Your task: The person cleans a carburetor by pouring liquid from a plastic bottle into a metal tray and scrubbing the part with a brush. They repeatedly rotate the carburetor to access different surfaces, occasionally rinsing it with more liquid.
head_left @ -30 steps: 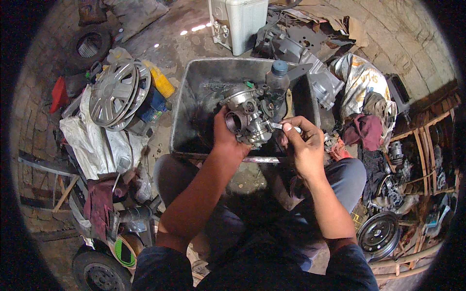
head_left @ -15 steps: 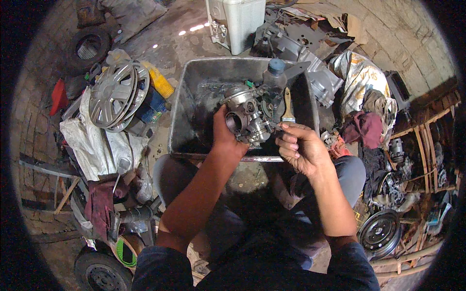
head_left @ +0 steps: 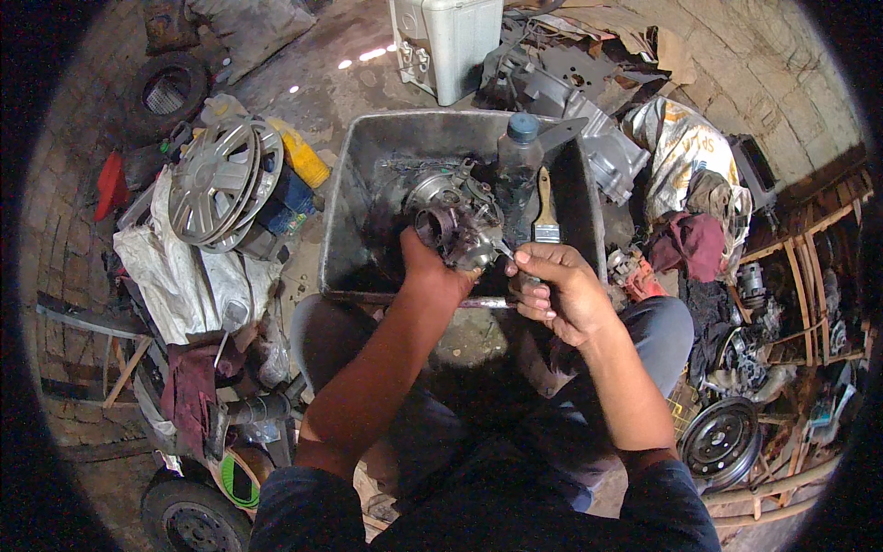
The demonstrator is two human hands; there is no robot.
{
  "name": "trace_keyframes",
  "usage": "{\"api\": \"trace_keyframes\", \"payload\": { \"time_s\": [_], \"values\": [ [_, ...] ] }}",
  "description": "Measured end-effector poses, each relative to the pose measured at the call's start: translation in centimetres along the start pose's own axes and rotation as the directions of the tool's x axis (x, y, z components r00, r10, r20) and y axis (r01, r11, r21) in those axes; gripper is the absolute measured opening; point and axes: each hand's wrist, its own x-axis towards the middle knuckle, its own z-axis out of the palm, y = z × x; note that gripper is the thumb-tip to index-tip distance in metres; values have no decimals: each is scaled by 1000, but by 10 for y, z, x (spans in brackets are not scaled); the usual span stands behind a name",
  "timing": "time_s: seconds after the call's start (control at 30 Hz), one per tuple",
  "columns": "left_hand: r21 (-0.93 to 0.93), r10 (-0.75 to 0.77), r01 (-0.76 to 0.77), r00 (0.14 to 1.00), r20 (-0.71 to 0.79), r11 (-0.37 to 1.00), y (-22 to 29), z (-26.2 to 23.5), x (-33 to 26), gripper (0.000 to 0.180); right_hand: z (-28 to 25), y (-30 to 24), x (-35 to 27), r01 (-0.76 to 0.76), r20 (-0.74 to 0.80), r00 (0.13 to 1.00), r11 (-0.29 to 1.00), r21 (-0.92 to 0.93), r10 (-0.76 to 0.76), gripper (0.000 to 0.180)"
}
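Observation:
My left hand (head_left: 432, 266) is closed around the lower left side of a metal carburetor (head_left: 452, 221) with a round bore facing me. The carburetor is held over a dark grey plastic tub (head_left: 333, 230). At its lower right, my right hand (head_left: 563, 290) is closed in a pinch on a thin metal tool (head_left: 504, 248). The tool's shiny tip reaches the carburetor; the fingers hide most of the rest, so its exact kind does not show. A paintbrush (head_left: 544, 207) with a wooden handle and a clear bottle (head_left: 521, 152) with a blue cap are at the tub's right side.
Behind the tub stands a white box (head_left: 451, 46). Silver hubcaps (head_left: 213, 179) and a white sack (head_left: 166, 285) lie to the left. A metal gearbox casing (head_left: 607, 152), a maroon cloth (head_left: 688, 246) and a black wheel rim (head_left: 719, 442) are on the right.
The carburetor has tilted in my left hand, its bore shifting left and its upper part dropping lower. My right hand has moved slightly left and down with the tool.

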Motion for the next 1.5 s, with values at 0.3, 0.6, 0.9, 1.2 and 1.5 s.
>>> {"api": "trace_keyframes", "payload": {
  "time_s": [0.3,0.6,0.9,1.2,1.5],
  "values": [
    [124,143,-125,979,-146,984,-8,21,-13,51,13,10,4,118,-68,990,990,-83,-124,24],
    [304,450,-416,892,-46,857,-11,6,-6,49,22,13,7,104,-158,983,993,62,-93,23],
    [334,535,-504,845,-1,797,-4,16,-2,44,25,10,0,100,-118,988,995,-21,-102,25],
    [339,557,-522,830,-11,783,0,21,-4,40,26,14,5,224,-276,925,961,-163,-263,24],
    [573,682,-647,704,197,503,3,17,1,37,19,16,8,160,-239,941,937,-311,-240,28]
  ]
}}
